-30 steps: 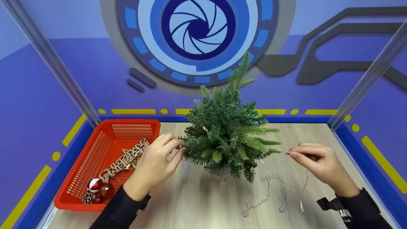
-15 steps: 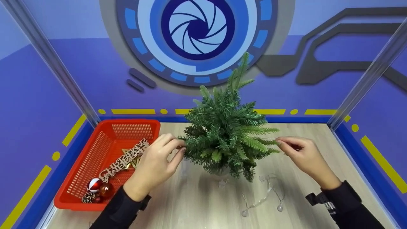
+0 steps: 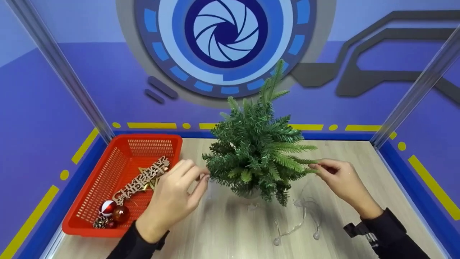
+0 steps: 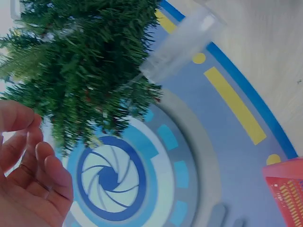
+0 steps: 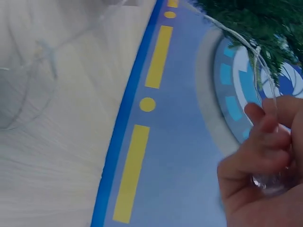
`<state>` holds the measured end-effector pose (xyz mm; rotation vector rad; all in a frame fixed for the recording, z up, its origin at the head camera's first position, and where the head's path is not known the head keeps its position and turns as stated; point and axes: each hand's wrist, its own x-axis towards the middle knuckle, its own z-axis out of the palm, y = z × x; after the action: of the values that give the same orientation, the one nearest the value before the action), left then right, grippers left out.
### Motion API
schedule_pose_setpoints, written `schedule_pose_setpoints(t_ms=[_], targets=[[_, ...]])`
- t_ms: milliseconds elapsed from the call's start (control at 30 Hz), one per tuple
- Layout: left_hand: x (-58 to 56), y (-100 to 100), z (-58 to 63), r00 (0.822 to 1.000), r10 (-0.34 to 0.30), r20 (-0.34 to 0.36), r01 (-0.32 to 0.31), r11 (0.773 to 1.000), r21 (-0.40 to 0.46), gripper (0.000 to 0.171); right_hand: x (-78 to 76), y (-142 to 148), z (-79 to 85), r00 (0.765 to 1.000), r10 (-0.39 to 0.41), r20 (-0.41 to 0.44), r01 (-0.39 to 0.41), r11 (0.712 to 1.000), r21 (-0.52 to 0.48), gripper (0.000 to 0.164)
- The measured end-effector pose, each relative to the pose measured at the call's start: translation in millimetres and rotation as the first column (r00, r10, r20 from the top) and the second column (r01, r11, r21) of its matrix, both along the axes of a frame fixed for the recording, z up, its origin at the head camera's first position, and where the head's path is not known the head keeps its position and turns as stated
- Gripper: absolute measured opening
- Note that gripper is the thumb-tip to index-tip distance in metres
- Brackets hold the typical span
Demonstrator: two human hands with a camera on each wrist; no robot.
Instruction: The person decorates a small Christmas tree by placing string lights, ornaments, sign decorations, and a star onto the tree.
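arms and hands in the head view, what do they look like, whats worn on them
The left hand and right hand are ungloved. The left sleeve and right sleeve are long and black, reaching the wrists. A black tab juts out by the right cuff, beside a small silvery piece.

The left hand (image 3: pixel 174 196) and the right hand (image 3: pixel 339 180) are being held well apart, the left fingers (image 3: pixel 187 172) being curled toward the left thumb (image 3: pixel 198 191), the right thumb (image 3: pixel 323 173) and right forefinger (image 3: pixel 330 163) being pinched together, and both sleeved forearms (image 3: pixel 393 235) being angled inward from either side.
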<state>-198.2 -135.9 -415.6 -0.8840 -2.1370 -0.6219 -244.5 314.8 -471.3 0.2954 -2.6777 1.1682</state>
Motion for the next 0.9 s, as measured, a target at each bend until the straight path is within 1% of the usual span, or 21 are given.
schedule_pose_setpoints(t_ms=[100,167,267,300,367,433,500,533,567,633,700,733,800,833,900], targets=[[12.3,5.4,1.1,0.996,-0.064,-0.054,0.065,0.998,0.013,0.011,2.3,0.5,2.2,0.999,-0.001,0.054,0.001,1.000,0.006,0.013],[22.3,10.6,0.6,0.992,-0.096,-0.088,0.097,0.995,0.013,0.012,4.5,1.8,3.1,0.997,0.000,0.083,-0.001,1.000,0.015,0.013],[37.0,23.1,-2.7,0.976,-0.163,-0.141,0.164,0.986,-0.004,0.017,7.1,5.5,3.3,0.993,0.016,0.117,-0.017,1.000,0.007,0.013],[42.2,28.9,-5.2,0.973,-0.187,-0.133,0.187,0.982,-0.015,0.019,7.9,6.5,3.5,0.992,0.023,0.125,-0.023,1.000,0.001,0.014],[50.0,43.4,-13.8,0.959,-0.252,-0.128,0.249,0.968,-0.043,0.021,9.5,8.9,3.8,0.990,0.037,0.136,-0.034,0.999,-0.022,0.013],[56.8,60.0,-25.9,0.952,-0.294,-0.079,0.288,0.954,-0.085,0.018,12.3,10.8,4.6,0.985,0.055,0.162,-0.046,0.997,-0.061,0.014],[61.8,76.8,-40.9,0.950,-0.311,-0.012,0.306,0.941,-0.142,0.011,15.8,12.1,6.7,0.977,0.087,0.193,-0.065,0.991,-0.118,0.016],[62.7,85.0,-48.6,0.948,-0.320,0.011,0.316,0.932,-0.178,0.006,17.6,13.1,7.8,0.972,0.108,0.209,-0.077,0.986,-0.151,0.018],[63.9,93.1,-55.9,0.946,-0.321,0.053,0.325,0.923,-0.208,0.003,19.3,13.9,8.8,0.967,0.136,0.218,-0.097,0.979,-0.182,0.020],[63.5,109.1,-69.5,0.943,-0.314,0.110,0.332,0.908,-0.253,0.008,21.8,15.7,10.6,0.956,0.189,0.224,-0.136,0.962,-0.235,0.022],[60.9,125.1,-80.2,0.940,-0.285,0.187,0.329,0.901,-0.281,0.015,23.4,17.3,11.6,0.950,0.224,0.217,-0.164,0.951,-0.263,0.023],[58.7,133.6,-84.5,0.936,-0.267,0.230,0.327,0.901,-0.284,0.018,23.9,18.0,11.7,0.949,0.232,0.214,-0.171,0.948,-0.269,0.023],[53.4,150.2,-91.6,0.921,-0.222,0.319,0.312,0.912,-0.266,0.024,24.3,19.1,11.8,0.948,0.235,0.215,-0.173,0.946,-0.273,0.023],[51.0,158.3,-94.3,0.911,-0.189,0.366,0.295,0.919,-0.259,0.027,24.5,19.4,11.6,0.947,0.230,0.226,-0.164,0.947,-0.277,0.024],[45.8,173.9,-99.5,0.879,-0.146,0.453,0.268,0.939,-0.217,0.032,24.6,19.8,11.3,0.942,0.221,0.251,-0.148,0.948,-0.281,0.025]])
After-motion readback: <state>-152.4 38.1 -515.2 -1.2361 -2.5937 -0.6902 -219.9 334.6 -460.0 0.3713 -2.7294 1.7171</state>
